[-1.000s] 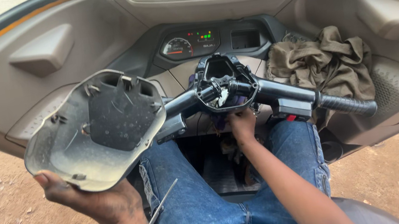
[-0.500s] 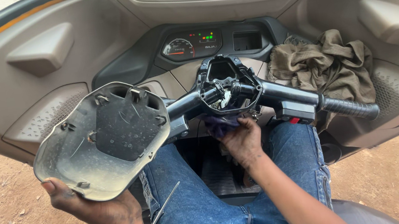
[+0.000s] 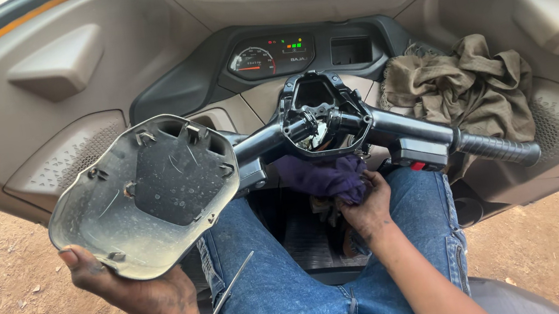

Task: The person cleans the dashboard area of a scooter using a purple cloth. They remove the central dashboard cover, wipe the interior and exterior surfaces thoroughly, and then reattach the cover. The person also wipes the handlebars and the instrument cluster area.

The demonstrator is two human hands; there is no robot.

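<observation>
My left hand (image 3: 131, 291) grips a grey plastic cover panel (image 3: 143, 198) by its lower edge, inner side up, with clips showing along its rim. My right hand (image 3: 367, 210) is closed on a purple cloth (image 3: 318, 175) just below the middle of the black handlebar (image 3: 392, 126). The handlebar's centre housing (image 3: 320, 111) is uncovered, with wires and metal parts showing inside. I sit with my jeans-clad legs (image 3: 276, 288) under the bar.
A dashboard with a speedometer (image 3: 253, 60) and lit indicators lies ahead. A crumpled olive rag (image 3: 466, 87) rests on the right shelf. A thin metal rod (image 3: 229, 288) lies on my left thigh. Dirt ground shows on both sides.
My right hand has dropped from the handlebar centre and pulled the purple cloth down with it. The grey cover in my left hand shifted slightly right and lower.
</observation>
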